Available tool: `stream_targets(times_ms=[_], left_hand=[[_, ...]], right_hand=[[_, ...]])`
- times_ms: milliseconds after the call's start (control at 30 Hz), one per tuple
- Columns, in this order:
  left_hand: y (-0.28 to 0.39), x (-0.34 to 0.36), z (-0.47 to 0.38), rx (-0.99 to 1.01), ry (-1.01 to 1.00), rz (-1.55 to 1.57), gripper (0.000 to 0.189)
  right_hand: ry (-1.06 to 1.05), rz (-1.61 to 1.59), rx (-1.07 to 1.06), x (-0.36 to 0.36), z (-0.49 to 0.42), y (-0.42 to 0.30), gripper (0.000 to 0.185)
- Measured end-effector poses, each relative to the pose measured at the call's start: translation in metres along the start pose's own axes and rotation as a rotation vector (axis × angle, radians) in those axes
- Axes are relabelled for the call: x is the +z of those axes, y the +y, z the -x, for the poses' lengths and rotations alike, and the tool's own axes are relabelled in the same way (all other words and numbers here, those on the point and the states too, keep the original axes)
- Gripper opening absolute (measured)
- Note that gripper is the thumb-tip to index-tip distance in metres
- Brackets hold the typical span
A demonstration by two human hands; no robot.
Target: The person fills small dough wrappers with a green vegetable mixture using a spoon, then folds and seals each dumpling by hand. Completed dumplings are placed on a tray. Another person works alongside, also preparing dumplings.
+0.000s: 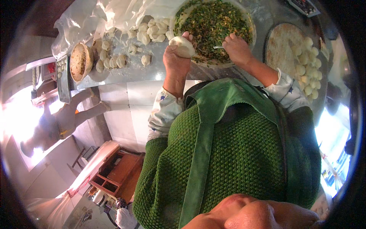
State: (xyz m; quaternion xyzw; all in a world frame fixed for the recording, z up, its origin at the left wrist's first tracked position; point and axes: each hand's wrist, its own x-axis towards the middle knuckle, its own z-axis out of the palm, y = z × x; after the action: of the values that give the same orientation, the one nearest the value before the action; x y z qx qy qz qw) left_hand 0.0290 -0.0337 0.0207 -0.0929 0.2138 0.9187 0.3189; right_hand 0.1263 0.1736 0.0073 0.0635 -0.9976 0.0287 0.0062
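Note:
My left hand [175,58] holds a flat, pale round dough wrapper [184,49] at the near left rim of a large bowl [254,30]. The bowl contains chopped green filling [214,20] with brownish bits. Over the filling, my right hand [238,49] grips a thin, light-coloured utensil [218,47]; its far end is hard to make out. Left of the bowl lie a heap of pale dough pieces [153,31] and a lone small dough piece [145,60]. More rounded dough pieces [113,61] form a row farther left.
A metal worktable [157,75] carries a smaller bowl [89,58] with brownish filling and a tray [65,86] at left. Clear plastic sheeting [83,21] lies behind. At right, dough balls [310,68] surround a wooden board [281,43]. People [64,120] appear in the background.

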Motion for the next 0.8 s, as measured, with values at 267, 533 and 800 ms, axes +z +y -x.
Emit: stream_targets(times_ms=[267,533,800], left_hand=[[-0.007,-0.042,-0.004,0.059,0.110,-0.081,0.032],[-0.010,-0.033,-0.011,0.041,0.171,0.127,0.033],[-0.017,-0.022,-0.014,0.110,0.329,0.075,0.034]], right_hand=[[-0.176,-0.052,0.129,-0.024,-0.024,-0.005,0.024],[-0.162,0.160,-0.023,0.009,-0.078,-0.024,0.033],[-0.375,-0.128,-0.107,-0.012,-0.008,-0.016,0.018]])
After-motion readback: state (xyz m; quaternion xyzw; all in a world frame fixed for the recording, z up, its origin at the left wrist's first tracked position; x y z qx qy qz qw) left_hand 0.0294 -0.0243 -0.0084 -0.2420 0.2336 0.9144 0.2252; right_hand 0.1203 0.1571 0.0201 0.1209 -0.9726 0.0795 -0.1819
